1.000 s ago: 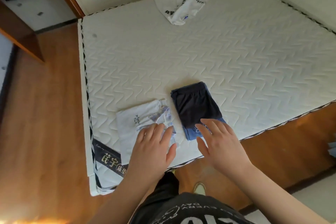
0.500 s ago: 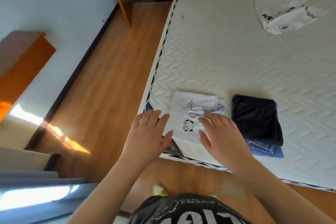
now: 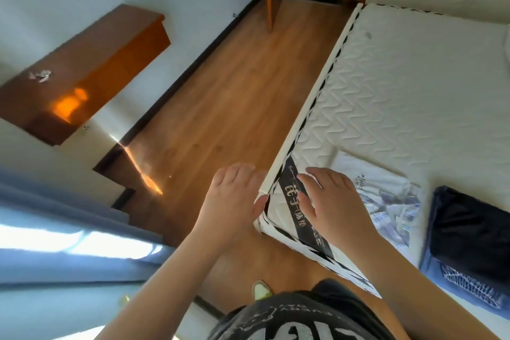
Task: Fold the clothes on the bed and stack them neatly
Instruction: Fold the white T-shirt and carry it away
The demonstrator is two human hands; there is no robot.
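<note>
Clothes lie folded on the mattress (image 3: 414, 85) to the right of both hands: a white printed T-shirt (image 3: 386, 196), flattened into a rough rectangle with small dark lettering and a bluish graphic showing, sits just past the right hand (image 3: 334, 207), and beyond that a dark navy garment (image 3: 469, 232) rests on top of a blue one (image 3: 463, 281) whose patterned edge sticks out at the near side. Both hands hold nothing, fingers straight and loosely spread, palms down. The right hand hovers over the mattress corner and its black label strip (image 3: 296, 201), partly covering the T-shirt's near edge; whether it touches the fabric cannot be told. The left hand (image 3: 231, 210) hangs beside the mattress corner, over the wooden floor (image 3: 220, 105). Further left are a brown wooden shelf (image 3: 82, 72) on the wall and a blue curtain (image 3: 55, 265). A shoe tip (image 3: 260, 290) shows below the hands, above the black printed shirt (image 3: 298, 320) the person wears.
</note>
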